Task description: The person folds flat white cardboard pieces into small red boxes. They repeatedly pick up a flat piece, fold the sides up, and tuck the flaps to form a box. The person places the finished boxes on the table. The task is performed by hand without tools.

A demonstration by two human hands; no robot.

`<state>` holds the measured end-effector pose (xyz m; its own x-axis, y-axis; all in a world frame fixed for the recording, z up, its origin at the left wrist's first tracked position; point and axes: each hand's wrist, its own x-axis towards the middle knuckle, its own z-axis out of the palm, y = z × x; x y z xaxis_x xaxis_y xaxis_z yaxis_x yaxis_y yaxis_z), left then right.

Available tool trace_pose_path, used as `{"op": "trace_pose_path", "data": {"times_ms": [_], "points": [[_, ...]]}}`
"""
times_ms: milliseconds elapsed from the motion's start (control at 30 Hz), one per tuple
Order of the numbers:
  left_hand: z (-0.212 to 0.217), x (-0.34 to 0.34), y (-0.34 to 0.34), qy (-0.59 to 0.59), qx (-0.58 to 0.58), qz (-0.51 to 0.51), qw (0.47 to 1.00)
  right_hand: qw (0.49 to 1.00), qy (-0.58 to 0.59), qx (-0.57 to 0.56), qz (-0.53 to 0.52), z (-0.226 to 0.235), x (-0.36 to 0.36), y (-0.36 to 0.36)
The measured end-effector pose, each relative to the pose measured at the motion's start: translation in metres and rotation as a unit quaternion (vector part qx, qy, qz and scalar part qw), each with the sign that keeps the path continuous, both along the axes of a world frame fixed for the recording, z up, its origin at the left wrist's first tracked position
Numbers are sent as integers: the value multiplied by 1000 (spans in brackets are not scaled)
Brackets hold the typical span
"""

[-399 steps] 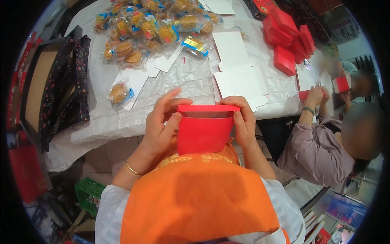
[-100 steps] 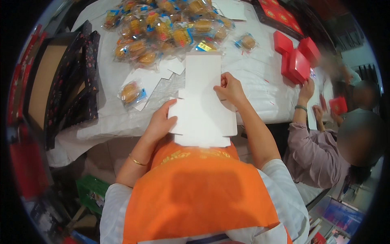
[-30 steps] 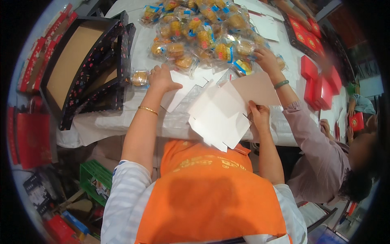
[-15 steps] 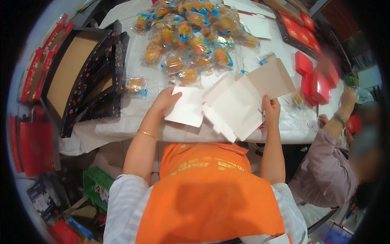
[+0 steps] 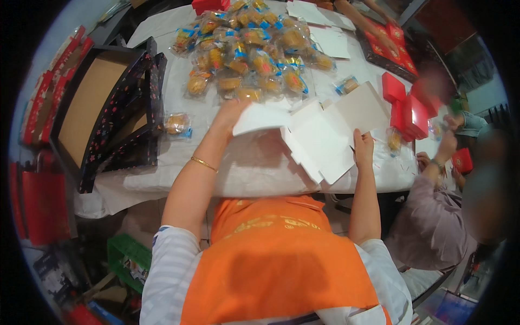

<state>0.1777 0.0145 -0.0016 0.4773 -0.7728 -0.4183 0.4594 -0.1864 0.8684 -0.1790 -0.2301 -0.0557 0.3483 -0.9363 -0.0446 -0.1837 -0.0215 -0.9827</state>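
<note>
Left hand [image 5: 232, 116], center of frame, fingers closed on the left end of a white card sheet [image 5: 260, 118]. Right hand [image 5: 364, 147], right of center, thumb and fingers pinching the right edge of a larger white card blank [image 5: 322, 138]: notched lower edge, grayish flap angled to upper right. Hands well apart, 1 piece each; both pieces over the near half of the white-covered tabletop [image 5: 233, 173], sheet's right end meeting or overlapping the blank's left edge, can't tell which.

Vs 0.5 s ago: left hand and sheet are higher in frame, sheet now tipped up and bowed; it lay flatter and lower. Right hand and blank hardly changed. Vs 3.3 s ago: both hands were on 1 white blank. Vs 13.3 s ago: both held a red box in front of the orange apron [image 5: 281, 260].

Co-worker's hand [image 5: 447, 145] is at right of frame; 1.0 s ago a co-worker's hand was at the pile of wrapped pastries [image 5: 254, 59], upper center.

Also: single wrapped pastry [image 5: 177, 124] left of the left hand; another wrapped pastry [image 5: 394, 140] right of the right hand; red boxes [image 5: 415, 116] at right; dark floral boxes [image 5: 116, 103] at left.
</note>
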Motion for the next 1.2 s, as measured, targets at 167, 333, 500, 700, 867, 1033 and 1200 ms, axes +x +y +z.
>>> {"op": "trace_pose_path", "data": {"times_ms": [167, 333, 500, 700, 867, 1033, 1200], "points": [[-42, -35, -25, 47, -27, 36, 998, 990, 56, -128, -13, 22, -33, 21], [-46, -52, -72, 148, -92, 4, 985, 940, 218, -263, -7, 79, -70, 88], [-66, -82, -151, 57, -163, 20, 985, 901, 239, -362, -12, 111, -76, 114], [-15, -137, -217, 27, -24, 20, 999, 821, 349, -450, -39, 188, -98, 158], [4, -129, -211, 99, -58, -110, 987, 822, 362, -435, -68, 242, -98, 178], [-21, -89, -142, -149, -167, -278, 934, 865, 350, -357, 28, 256, -114, 180], [32, -72, -155, -42, -75, -294, 952, 854, 357, -375, 43, 252, -102, 181]]}}
